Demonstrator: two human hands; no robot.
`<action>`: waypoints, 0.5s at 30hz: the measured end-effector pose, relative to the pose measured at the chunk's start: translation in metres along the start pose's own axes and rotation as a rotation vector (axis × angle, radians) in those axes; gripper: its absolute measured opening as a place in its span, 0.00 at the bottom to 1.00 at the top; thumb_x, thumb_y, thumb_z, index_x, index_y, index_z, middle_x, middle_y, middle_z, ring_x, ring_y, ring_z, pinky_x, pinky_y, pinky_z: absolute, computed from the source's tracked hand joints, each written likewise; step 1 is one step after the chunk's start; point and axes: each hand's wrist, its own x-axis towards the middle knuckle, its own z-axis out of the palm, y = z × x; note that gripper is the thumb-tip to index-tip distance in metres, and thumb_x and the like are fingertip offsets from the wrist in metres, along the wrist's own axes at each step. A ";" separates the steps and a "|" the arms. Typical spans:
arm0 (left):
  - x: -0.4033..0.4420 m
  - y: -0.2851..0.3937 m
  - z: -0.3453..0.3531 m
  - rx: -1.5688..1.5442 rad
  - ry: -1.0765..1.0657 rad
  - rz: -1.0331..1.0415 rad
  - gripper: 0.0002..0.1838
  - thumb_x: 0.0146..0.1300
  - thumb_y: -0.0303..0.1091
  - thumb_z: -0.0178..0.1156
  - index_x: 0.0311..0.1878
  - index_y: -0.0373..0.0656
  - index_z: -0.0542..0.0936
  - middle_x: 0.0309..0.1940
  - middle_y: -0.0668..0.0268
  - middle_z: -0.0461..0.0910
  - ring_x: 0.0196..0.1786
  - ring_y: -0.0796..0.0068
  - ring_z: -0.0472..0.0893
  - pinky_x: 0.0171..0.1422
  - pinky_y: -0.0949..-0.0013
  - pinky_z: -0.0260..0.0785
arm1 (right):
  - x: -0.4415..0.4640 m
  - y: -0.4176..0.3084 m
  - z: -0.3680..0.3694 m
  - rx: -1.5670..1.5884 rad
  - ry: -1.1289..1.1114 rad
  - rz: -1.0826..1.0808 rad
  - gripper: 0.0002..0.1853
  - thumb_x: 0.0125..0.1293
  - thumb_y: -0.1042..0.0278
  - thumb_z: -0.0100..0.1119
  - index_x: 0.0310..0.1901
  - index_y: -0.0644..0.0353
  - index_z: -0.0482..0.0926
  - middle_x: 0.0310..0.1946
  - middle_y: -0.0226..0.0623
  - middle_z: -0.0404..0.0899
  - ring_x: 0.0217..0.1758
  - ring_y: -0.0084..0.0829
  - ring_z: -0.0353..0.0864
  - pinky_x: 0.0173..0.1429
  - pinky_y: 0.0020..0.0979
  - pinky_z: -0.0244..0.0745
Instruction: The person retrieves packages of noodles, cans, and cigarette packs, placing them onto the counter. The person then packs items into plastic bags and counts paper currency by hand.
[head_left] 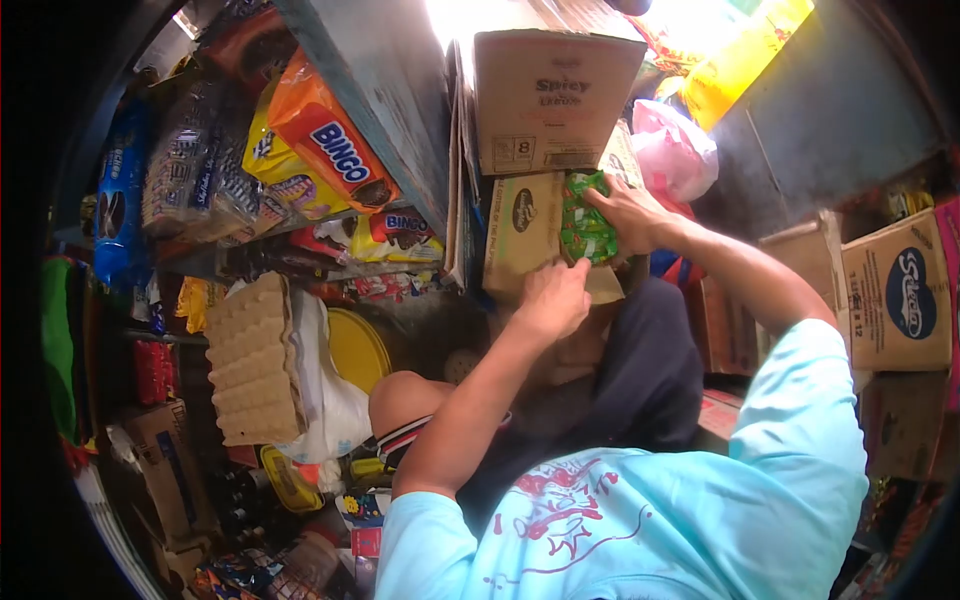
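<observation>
Green shiny packets (587, 222) lie against the opening of a brown cardboard box (520, 235) in front of me. My right hand (632, 212) is wrapped over the right side of the packets, its fingers on them. My left hand (556, 297) is at the lower front of the same box, its index finger reaching to the bottom edge of the packets; its other fingers are curled, and what they may hold is hidden. Right above the packets stands another carton (560, 100) with "Spicy" printed on it.
Orange Bingo packs (335, 140) fill the shelf at upper left. Below them are an egg tray (250, 365) and a yellow round lid (357, 350). A pink plastic bag (675, 150) hangs behind my right hand. More cartons (900, 295) stand at the right.
</observation>
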 end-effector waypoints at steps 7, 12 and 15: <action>-0.005 -0.005 -0.001 -0.011 0.050 0.015 0.19 0.67 0.39 0.61 0.58 0.43 0.78 0.34 0.50 0.88 0.41 0.47 0.89 0.51 0.47 0.81 | -0.005 0.012 -0.015 0.043 -0.048 0.054 0.60 0.30 0.57 0.91 0.68 0.59 0.64 0.60 0.62 0.66 0.66 0.62 0.74 0.65 0.53 0.78; -0.002 -0.006 0.000 -0.071 -0.065 -0.016 0.29 0.64 0.39 0.60 0.69 0.45 0.72 0.37 0.47 0.88 0.45 0.42 0.88 0.52 0.42 0.79 | -0.007 0.032 -0.016 0.197 -0.028 -0.061 0.58 0.31 0.58 0.88 0.68 0.60 0.64 0.56 0.64 0.66 0.62 0.63 0.74 0.67 0.53 0.75; 0.002 -0.009 0.007 -0.057 -0.047 0.020 0.32 0.65 0.39 0.60 0.71 0.41 0.70 0.38 0.46 0.88 0.46 0.41 0.88 0.53 0.41 0.79 | -0.011 0.022 -0.026 0.224 0.000 -0.028 0.60 0.31 0.54 0.88 0.68 0.61 0.63 0.58 0.67 0.65 0.64 0.66 0.73 0.70 0.53 0.74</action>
